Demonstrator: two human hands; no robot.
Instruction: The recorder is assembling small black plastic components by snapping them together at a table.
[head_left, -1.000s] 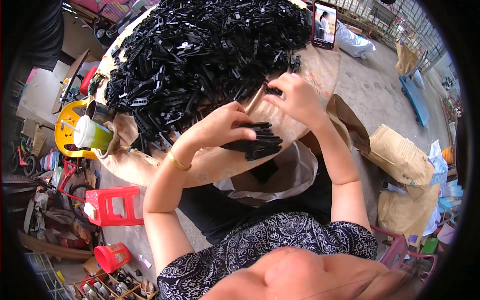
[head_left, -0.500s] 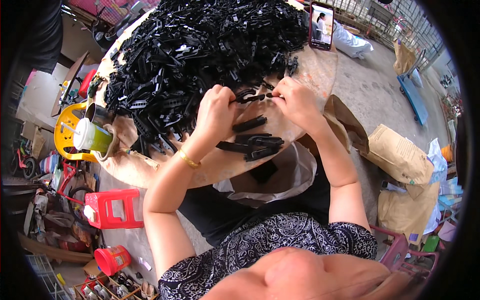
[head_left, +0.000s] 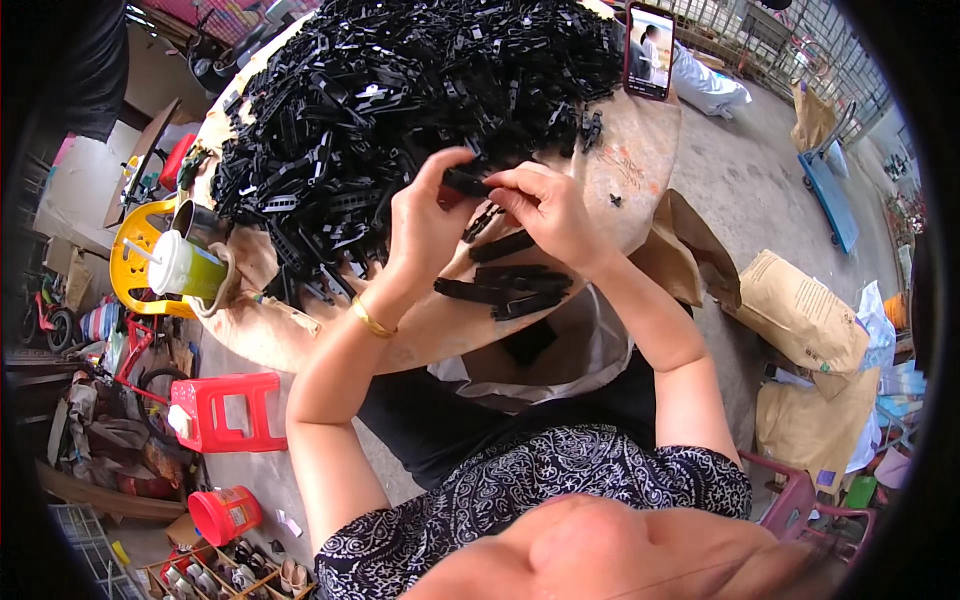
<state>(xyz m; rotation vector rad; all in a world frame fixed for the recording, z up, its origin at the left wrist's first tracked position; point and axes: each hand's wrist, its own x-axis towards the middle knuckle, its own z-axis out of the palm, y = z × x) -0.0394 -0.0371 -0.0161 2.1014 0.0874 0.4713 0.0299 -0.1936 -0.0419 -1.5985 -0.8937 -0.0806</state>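
Between thumb and fingers, my left hand (head_left: pixel 422 218) grips a short black plastic piece (head_left: pixel 463 182) at the edge of a large heap of black plastic parts (head_left: pixel 400 90). My right hand (head_left: pixel 548 212) meets it there, fingertips pinched against the piece's right end; those fingertips partly hide what lies between them. Just below the hands, a few loose dark parts (head_left: pixel 482 222) rest on the cloth-covered round table (head_left: pixel 640 140). Nearer me lie a single long black part (head_left: pixel 503 246) and a small group of black parts (head_left: pixel 508 290).
A phone (head_left: pixel 649 52) stands upright at the table's far right. At left, a lidded green cup with a straw (head_left: pixel 190 268) sits by a yellow chair (head_left: pixel 130 262). An open white sack (head_left: pixel 590 350) is below the near edge; a red stool (head_left: pixel 228 412) stands left.
My hands have come together, the right moving left and the left rotating around a black piece. A small dark bit now shows on the cloth at right.
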